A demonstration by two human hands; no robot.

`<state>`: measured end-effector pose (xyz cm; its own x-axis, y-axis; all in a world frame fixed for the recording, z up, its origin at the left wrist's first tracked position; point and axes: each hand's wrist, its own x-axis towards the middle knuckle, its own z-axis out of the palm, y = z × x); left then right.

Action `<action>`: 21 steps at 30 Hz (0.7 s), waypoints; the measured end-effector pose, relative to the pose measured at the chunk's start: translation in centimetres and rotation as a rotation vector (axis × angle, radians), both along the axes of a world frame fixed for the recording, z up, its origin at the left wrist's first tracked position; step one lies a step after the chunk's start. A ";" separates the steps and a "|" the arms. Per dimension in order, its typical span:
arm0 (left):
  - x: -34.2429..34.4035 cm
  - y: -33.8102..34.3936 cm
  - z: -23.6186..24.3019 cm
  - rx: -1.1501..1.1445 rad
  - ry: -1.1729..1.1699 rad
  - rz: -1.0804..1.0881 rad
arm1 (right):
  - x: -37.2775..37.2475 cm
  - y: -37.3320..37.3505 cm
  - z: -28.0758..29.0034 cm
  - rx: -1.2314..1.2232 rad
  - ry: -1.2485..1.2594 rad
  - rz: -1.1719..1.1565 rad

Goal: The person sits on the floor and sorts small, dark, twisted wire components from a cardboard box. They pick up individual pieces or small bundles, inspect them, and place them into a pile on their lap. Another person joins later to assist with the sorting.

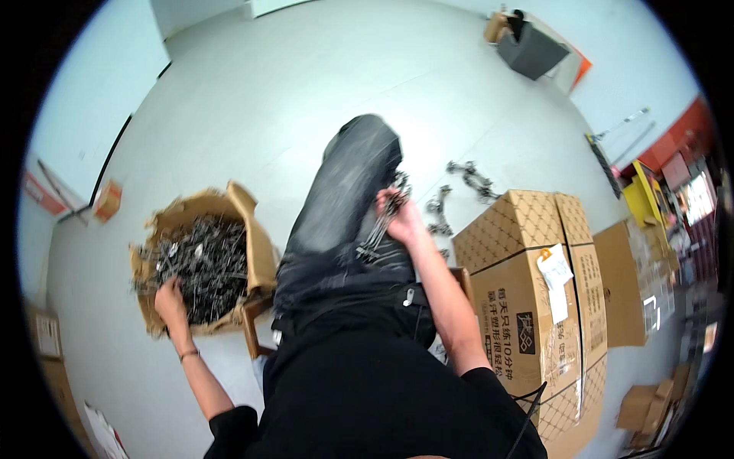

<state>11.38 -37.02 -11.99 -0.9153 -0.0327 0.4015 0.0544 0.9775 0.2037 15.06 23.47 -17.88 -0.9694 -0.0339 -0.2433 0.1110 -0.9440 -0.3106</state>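
At my left stands an open, torn cardboard box (262, 249) heaped with thin, dark metal pieces (205, 264), tangled together. My left hand (170, 301) reaches over its near left side, fingers drawn together at the edge of the heap; whatever they grip is too small to make out. Over my lap, beside my right thigh, my right hand (401, 219) is closed around a bundle of thin metal pieces (375, 239). The bundle's thin ends point down toward my lap, and its clustered ends stick out above the fingers. Their exact kind is unclear.
More metal bundles (478, 182) lie on the floor ahead to the right. A tall closed carton (505, 283) stands close by my right arm, with an open cardboard box (619, 283) beyond it. A grey armchair (531, 52) is at the far right, and a small box (108, 200) at the far left.
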 end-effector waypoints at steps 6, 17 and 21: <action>0.8 0.9 1.8 0.083 0.217 0.061 | 1.3 0.3 1.2 -0.014 -0.071 -0.061; -2.6 -5.6 4.3 0.337 -0.159 -0.214 | 0.8 0.2 0.6 -0.032 -0.045 -0.021; -2.3 -7.2 2.7 0.423 -0.191 -0.126 | 0.8 -0.1 0.9 -0.040 -0.040 -0.011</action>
